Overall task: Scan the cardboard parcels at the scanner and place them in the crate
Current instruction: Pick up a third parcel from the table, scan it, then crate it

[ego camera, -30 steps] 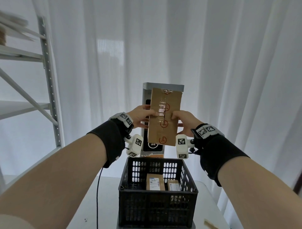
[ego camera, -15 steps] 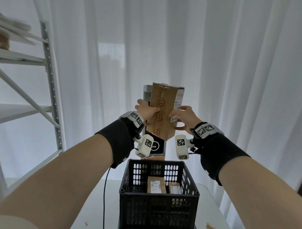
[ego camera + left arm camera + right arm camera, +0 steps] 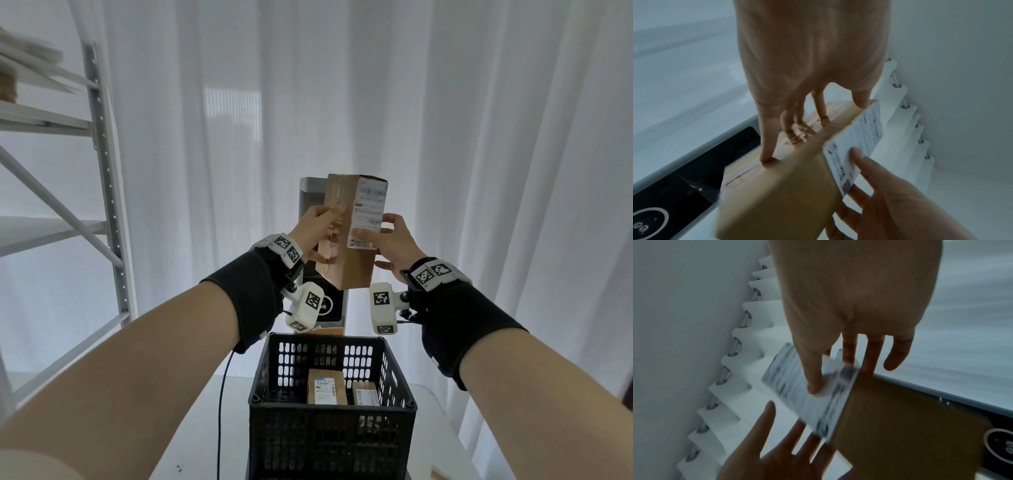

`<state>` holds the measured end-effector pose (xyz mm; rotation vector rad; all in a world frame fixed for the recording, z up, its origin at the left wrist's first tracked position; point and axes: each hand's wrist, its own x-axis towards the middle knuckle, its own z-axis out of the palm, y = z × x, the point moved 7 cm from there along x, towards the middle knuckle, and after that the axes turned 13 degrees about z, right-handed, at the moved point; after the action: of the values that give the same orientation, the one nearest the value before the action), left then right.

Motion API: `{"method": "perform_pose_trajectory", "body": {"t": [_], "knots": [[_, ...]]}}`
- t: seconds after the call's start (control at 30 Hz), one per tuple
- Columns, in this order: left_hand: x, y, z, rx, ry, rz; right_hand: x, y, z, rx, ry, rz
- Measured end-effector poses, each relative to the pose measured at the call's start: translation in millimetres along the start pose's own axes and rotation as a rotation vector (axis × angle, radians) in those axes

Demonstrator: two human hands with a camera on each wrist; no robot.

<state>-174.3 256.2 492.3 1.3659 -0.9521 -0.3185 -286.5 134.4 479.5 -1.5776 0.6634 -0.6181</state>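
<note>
1. Parcel [image 3: 346, 240] is in the air, upright and slightly tilted, right in front of the scanner [image 3: 310, 195] and above the crate [image 3: 330, 404]. Nothing supports it but the hands.
2. Left hand [image 3: 317, 229] grips the taped side: thumb over the near edge, fingers pressed on the tape seam in the left wrist view.
3. Right hand [image 3: 388, 240] holds the opposite side, thumb on the white shipping label [image 3: 370, 212], fingers wrapped behind. Both hands are grasping the parcel, neither is loose.
4. The label faces the person and the right, not the scanner's dark window [image 3: 684, 175]. My read: the barcode hasn't been presented yet, so this parcel's scan is still pending.
5. Done so far: two parcels [image 3: 325, 387] already lie flat in the crate, labels up, side by side.
6. Left: turn the label toward the scanner, get the read, lower the parcel into the crate. There looks to be room beside or on top of the two inside.
7. Can't tell whether more parcels are waiting; none in view outside the crate.
8. Crate sits on a white table [image 3: 191, 428], cable [image 3: 222, 394] running down its left side.
</note>
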Motion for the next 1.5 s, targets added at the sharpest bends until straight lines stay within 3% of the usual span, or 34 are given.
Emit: {"method": "perform_pose_trajectory", "body": {"t": [0.33,0.77,1.5], "knots": [[-6.9,-22.9,-14.3,-0.175,-0.051,-0.160,-9.9,-0.5,18.0,-0.017,-0.155,-0.038],[-4.0,-28.4,-43.5,-0.186,-0.033,-0.109,-0.7,8.4,36.9,0.075,-0.089,0.069],[8.3,-94.1,-80.9,-0.187,-0.106,-0.214,17.4,51.8,75.7,0.111,0.025,0.225]]}}
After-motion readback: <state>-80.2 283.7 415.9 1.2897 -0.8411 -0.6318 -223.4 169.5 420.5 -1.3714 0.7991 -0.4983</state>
